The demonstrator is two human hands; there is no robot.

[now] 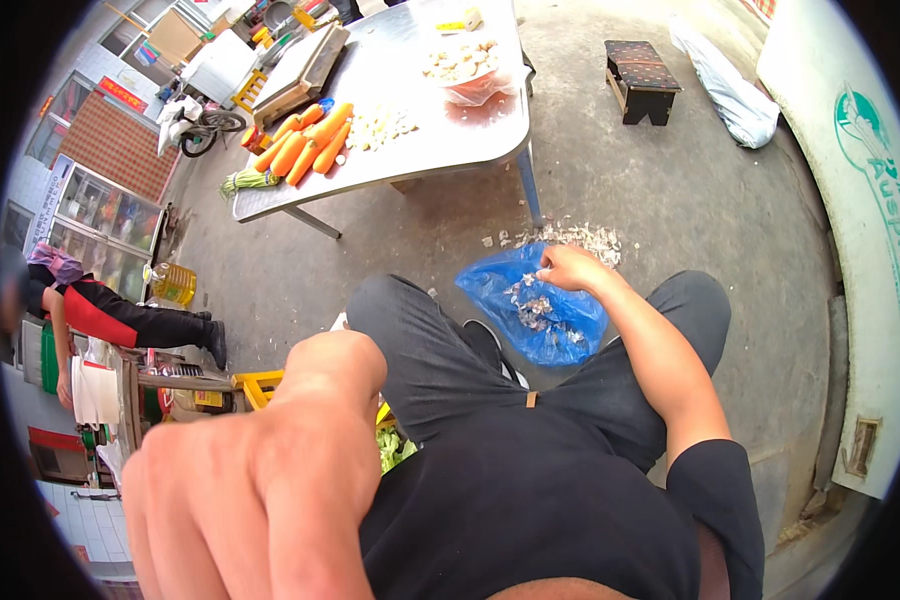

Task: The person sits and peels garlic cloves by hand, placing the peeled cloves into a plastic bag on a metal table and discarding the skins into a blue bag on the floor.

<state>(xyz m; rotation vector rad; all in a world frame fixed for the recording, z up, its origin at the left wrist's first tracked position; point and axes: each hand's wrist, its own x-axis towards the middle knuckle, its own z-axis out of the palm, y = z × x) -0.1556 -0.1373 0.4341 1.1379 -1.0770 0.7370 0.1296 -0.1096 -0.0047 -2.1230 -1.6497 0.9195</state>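
Low between my knees, my right hand [572,268] is over the far rim of a blue plastic bag [487,277], fingers curled inward. A pale bit shows at the fingertips, but whether it is gripped is not clear. Papery garlic skins [534,309] lie in the bag. More pale skins [585,241] are scattered on the concrete just beyond it. Very close to the camera, my left hand [262,465] fills the lower left, its back towards me and fingers bent. Its palm and anything in it are hidden.
A metal table [450,150] ahead bears carrots [300,150], a bundle of green stalks [249,180], peeled garlic cloves [379,129] and a heap of garlic [461,64]. A low stool [643,79] stands at the right. Another person [105,307] bends over at the left. A white cabinet [832,225] edges the right.
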